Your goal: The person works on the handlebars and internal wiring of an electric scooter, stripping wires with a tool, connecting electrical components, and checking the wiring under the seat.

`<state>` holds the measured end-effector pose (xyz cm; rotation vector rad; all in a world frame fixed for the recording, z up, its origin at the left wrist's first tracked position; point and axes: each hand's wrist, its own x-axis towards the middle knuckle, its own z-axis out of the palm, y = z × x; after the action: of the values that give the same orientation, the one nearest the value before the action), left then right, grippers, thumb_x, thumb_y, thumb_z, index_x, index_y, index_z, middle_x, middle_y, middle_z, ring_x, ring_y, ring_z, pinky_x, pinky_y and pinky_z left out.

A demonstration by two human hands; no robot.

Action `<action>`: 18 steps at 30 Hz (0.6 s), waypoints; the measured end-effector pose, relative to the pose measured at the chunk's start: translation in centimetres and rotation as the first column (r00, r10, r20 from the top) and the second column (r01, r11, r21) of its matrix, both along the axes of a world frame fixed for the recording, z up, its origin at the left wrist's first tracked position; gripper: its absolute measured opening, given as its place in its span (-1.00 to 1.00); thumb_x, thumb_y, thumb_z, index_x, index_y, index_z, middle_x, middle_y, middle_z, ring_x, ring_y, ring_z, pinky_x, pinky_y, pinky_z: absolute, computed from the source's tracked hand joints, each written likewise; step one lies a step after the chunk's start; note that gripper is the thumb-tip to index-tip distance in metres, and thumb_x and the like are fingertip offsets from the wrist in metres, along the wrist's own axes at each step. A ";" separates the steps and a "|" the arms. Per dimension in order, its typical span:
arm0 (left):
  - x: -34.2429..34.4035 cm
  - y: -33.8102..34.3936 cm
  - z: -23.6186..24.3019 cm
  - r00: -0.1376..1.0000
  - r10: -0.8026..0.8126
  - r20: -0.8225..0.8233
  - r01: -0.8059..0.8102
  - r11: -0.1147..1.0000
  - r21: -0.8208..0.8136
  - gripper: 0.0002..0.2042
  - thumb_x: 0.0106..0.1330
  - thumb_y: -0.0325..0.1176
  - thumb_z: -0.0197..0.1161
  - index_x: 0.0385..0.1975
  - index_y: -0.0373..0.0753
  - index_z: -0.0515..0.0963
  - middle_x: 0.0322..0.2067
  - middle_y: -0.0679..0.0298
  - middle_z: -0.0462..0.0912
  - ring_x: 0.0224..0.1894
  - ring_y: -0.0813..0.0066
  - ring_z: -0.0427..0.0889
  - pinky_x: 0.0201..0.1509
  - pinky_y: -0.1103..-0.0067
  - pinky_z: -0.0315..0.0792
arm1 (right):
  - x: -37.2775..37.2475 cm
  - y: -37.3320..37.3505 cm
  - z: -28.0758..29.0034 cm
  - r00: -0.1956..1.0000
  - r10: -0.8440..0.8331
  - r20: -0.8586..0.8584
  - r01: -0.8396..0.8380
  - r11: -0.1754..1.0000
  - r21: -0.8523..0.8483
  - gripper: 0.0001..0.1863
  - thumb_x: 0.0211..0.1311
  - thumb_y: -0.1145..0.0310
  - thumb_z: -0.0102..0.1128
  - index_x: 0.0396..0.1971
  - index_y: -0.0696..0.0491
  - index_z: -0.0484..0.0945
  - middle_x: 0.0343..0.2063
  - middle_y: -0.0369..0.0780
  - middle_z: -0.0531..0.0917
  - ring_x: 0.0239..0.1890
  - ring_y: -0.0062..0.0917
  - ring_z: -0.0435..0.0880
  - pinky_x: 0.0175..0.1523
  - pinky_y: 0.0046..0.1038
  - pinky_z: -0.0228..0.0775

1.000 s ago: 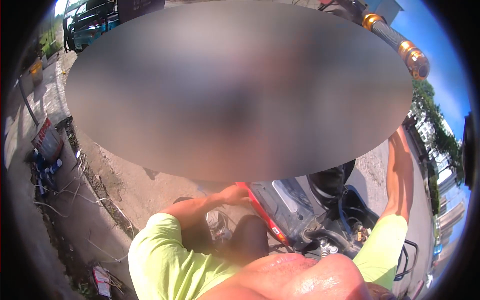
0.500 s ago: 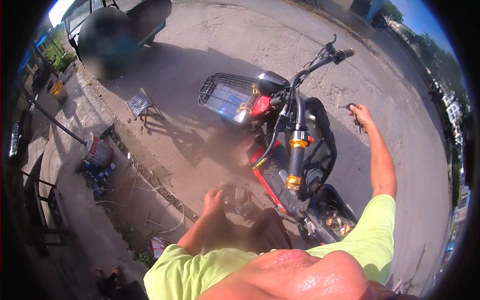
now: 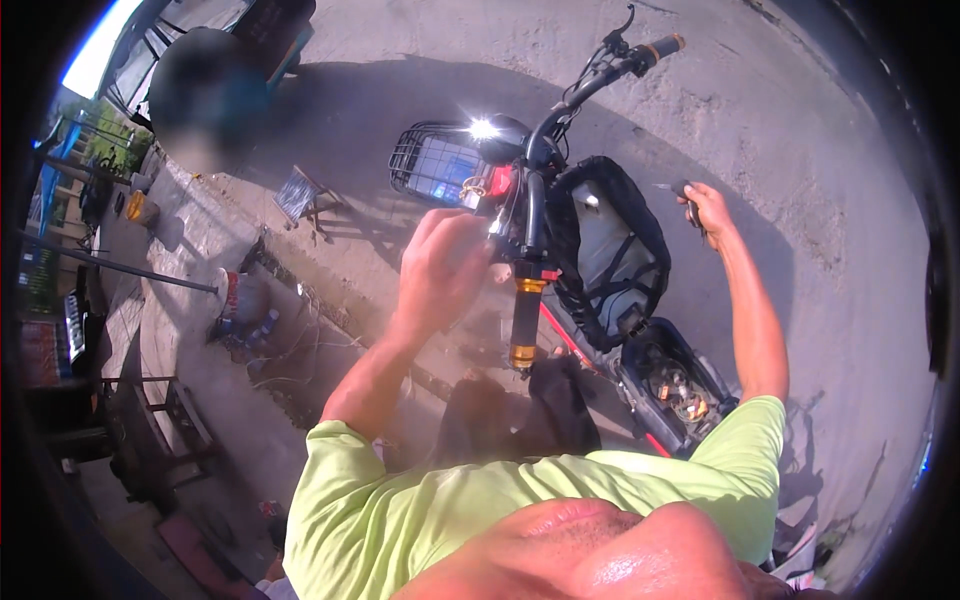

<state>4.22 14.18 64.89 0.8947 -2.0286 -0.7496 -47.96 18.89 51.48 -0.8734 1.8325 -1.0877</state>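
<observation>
In the head view my right hand point(image 3: 705, 210) grips a dark key point(image 3: 685, 190) with a thin metal tip, held out right of the electric scooter. My left hand point(image 3: 445, 260), blurred by motion, is raised just left of the scooter's handlebar point(image 3: 535, 215); its fingers are bent, and whether they hold anything is unclear. The left grip point(image 3: 525, 322) has gold ends. Between my hands the black seat point(image 3: 655, 265) is lifted, showing a grey underside with straps, and an open compartment point(image 3: 680, 395) holds small jumbled items.
A wire basket point(image 3: 410, 160) is on the scooter's front. A folding stool point(image 3: 298, 195) stands on the concrete. A parked vehicle point(image 3: 265, 40) is at upper left. Leftward are a yellow bucket point(image 3: 140, 208), another bucket point(image 3: 243, 295), loose cables point(image 3: 300, 355) and a dark metal frame point(image 3: 155, 420).
My left hand has risen from low beside the scooter to the handlebar. My right hand keeps the key out to the right, a little higher in view. The view has shifted.
</observation>
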 end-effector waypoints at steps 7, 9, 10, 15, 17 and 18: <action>-12.2 -1.0 -0.2 0.874 0.060 0.483 -0.035 0.998 -0.061 -0.55 0.14 -0.34 0.47 0.07 -0.21 0.59 0.26 0.00 0.41 0.33 -0.04 0.37 0.40 0.22 0.29 | -3.1 -5.7 -3.2 0.981 0.122 0.154 -0.108 0.989 -0.097 -0.70 0.46 0.28 0.20 0.04 0.14 0.61 -0.27 -0.27 0.73 -0.44 -0.71 0.55 -0.30 -0.62 0.37; -13.9 -0.9 -0.7 0.846 0.116 0.520 -0.110 0.993 -0.041 -0.54 0.09 -0.29 0.48 0.04 -0.18 0.61 0.29 0.02 0.37 0.33 -0.05 0.34 0.40 0.17 0.28 | -4.1 -7.3 -3.3 0.961 0.183 0.208 -0.167 0.982 -0.089 -0.69 0.46 0.30 0.22 0.06 0.15 0.61 -0.23 -0.28 0.74 -0.27 -0.71 0.63 -0.16 -0.60 0.40; -14.6 -0.9 -0.8 0.833 0.139 0.536 -0.144 0.989 -0.032 -0.53 0.06 -0.27 0.49 0.03 -0.16 0.62 0.31 0.02 0.36 0.34 -0.05 0.33 0.40 0.15 0.28 | -5.1 -8.2 -3.6 0.956 0.214 0.201 -0.205 0.977 -0.066 -0.69 0.46 0.29 0.22 0.06 0.15 0.61 -0.22 -0.28 0.74 -0.23 -0.70 0.64 -0.13 -0.59 0.41; -17.0 -0.5 -0.8 0.672 0.163 0.723 -0.154 0.985 -0.079 -0.53 -0.01 -0.31 0.52 -0.02 -0.16 0.64 0.33 0.00 0.31 0.35 -0.08 0.29 0.42 0.15 0.24 | -6.6 -14.5 -7.1 0.881 0.368 0.297 -0.362 0.929 -0.076 -0.66 0.44 0.26 0.24 0.05 0.18 0.62 -0.20 -0.26 0.74 -0.15 -0.65 0.68 -0.06 -0.54 0.45; -17.5 -0.6 -0.6 0.639 0.152 0.754 -0.127 0.988 -0.091 -0.54 -0.02 -0.32 0.52 -0.04 -0.16 0.65 0.35 -0.01 0.29 0.37 -0.10 0.27 0.42 0.15 0.24 | -5.9 -17.4 -10.3 0.868 0.427 0.253 -0.404 0.904 -0.139 -0.63 0.41 0.23 0.26 0.03 0.21 0.64 -0.22 -0.24 0.76 -0.17 -0.63 0.69 -0.05 -0.50 0.49; -17.2 -0.9 -0.7 0.610 0.119 0.783 -0.098 0.992 -0.074 -0.54 -0.05 -0.33 0.52 -0.06 -0.14 0.66 0.36 -0.04 0.26 0.37 -0.14 0.24 0.42 0.15 0.24 | -5.3 -18.7 -11.4 0.857 0.455 0.241 -0.431 0.890 -0.145 -0.63 0.41 0.23 0.26 0.02 0.21 0.65 -0.23 -0.23 0.76 -0.17 -0.62 0.69 -0.05 -0.50 0.49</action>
<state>-13.01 13.31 64.16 1.5126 -2.6906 -0.2406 -53.29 0.16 40.04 -1.0773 1.2798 -0.9366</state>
